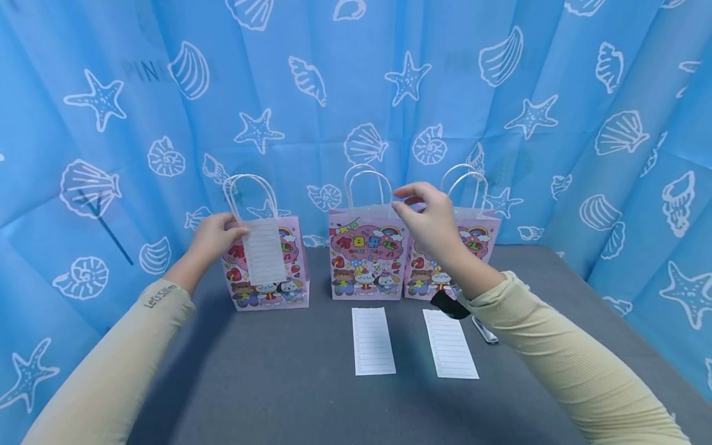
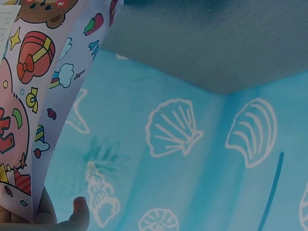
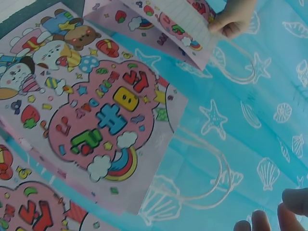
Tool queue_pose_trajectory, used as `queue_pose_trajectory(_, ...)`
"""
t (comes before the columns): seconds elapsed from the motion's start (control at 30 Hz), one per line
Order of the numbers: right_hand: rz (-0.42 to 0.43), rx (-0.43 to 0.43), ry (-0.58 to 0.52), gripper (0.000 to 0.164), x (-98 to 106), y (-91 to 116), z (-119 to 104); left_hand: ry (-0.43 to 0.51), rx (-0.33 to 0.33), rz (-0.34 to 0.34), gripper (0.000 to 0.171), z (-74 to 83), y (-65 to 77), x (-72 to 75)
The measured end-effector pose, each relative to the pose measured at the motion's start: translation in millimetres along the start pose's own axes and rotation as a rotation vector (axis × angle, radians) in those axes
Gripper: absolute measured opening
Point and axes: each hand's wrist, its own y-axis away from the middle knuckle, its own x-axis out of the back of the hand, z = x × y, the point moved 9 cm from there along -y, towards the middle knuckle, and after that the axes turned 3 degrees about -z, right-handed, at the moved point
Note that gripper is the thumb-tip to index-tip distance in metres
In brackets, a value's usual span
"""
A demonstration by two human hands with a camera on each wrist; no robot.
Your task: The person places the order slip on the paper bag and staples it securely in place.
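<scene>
My left hand pinches the top left edge of the left pink paper gift bag, thumb in front. A lined paper slip lies against that bag's front, its upper corner under the thumb. My right hand hovers before the right-hand bag, near the middle gift bag. Its thumb and forefinger are bent and apart, with nothing between them. In the right wrist view, fingertips show apart from the middle bag's white handle. The bags stand upright, printed with cartoon animals and rainbows.
A third gift bag stands beside the middle one, partly behind my right arm. Two lined slips, one middle and one right, lie on the grey table. A small metallic object lies near my right sleeve. A blue shell-print curtain hangs behind.
</scene>
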Motion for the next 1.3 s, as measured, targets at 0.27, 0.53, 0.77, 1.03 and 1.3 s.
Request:
queue_pose_trajectory(0.27,0.004,-0.071,-0.002,0.019,17.9,7.5,14.5,-0.008,-0.005,0.003,0.032,0.8,1.7,0.5)
queue_pose_trajectory(0.53,0.033,-0.103,0.011,0.021,35.5,13.2,21.0,-0.012,0.008,0.002,0.031,0.3,3.4,-0.5)
queue_pose_trajectory(0.77,0.057,-0.104,0.041,0.022,48.7,20.6,26.5,-0.002,-0.004,0.006,0.031,0.1,2.7,-0.3)
queue_pose_trajectory(1.03,0.079,-0.126,0.083,0.024,63.8,30.8,36.8,-0.008,-0.007,0.008,0.032,0.6,2.8,-0.5)
queue_pose_trajectory(1.3,0.078,-0.165,0.065,0.027,74.1,41.0,50.5,0.004,-0.004,0.008,0.033,-0.5,3.0,-0.8)
